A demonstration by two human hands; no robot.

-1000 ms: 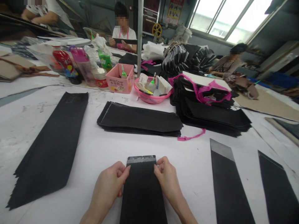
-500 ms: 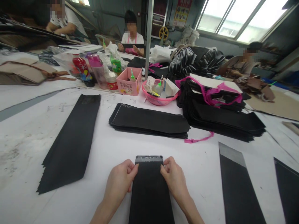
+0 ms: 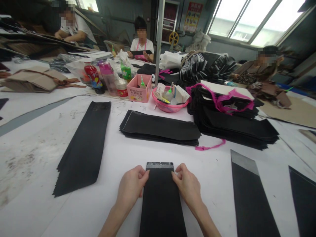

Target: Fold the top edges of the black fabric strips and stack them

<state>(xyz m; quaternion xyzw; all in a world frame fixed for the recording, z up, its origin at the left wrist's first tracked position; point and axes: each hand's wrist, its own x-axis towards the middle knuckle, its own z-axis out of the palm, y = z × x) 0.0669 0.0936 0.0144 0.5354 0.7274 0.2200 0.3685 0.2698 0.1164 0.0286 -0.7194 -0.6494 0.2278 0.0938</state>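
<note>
Pinching a flat, grey-banded black strip [image 3: 161, 204] at opposite edges: left fingers [image 3: 144, 178], right fingers [image 3: 176, 178].

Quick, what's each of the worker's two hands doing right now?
Left hand: closed, pinching the left edge of the black strip near its far end.
Right hand: closed, pinching the opposite edge.

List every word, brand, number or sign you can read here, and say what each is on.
"Milk Cover", with "水果奶盖" under it: pink box.
Too blurred or small to read: wall poster, red bottle, green bottle, white tub, paper in the pink basin, handwriting on the table covering.
Black strip: no lettering seen.
</note>
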